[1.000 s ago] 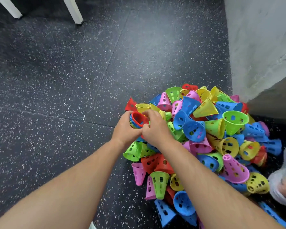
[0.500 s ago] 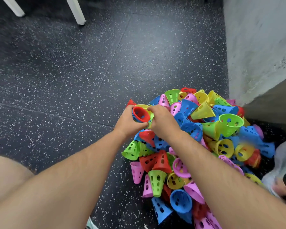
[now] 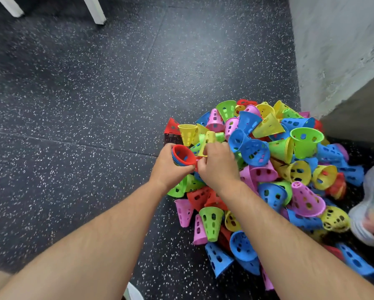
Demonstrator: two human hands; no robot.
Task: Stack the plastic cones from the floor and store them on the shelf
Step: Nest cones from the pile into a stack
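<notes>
A big pile of perforated plastic cones (image 3: 268,169) in blue, yellow, green, pink and red lies on the dark speckled floor. My left hand (image 3: 168,169) grips a short stack of nested cones (image 3: 182,155), red on the inside with blue rims behind it, its mouth facing me. Just right of the stack, my right hand (image 3: 218,167) pinches a yellow cone (image 3: 206,144) by its rim, narrow tip pointing up. The two hands nearly touch at the pile's left edge. No shelf is in view.
A rough concrete wall (image 3: 337,50) rises behind the pile at the right. Two white furniture legs (image 3: 94,9) stand at the top left. A pale shoe (image 3: 370,213) shows at the right edge. Dark floor (image 3: 73,126) spreads left of the pile.
My right hand has lifted a yellow cone out of the pile beside the stack. The left hand still grips the red and blue stack, now tilted with its mouth more toward me.
</notes>
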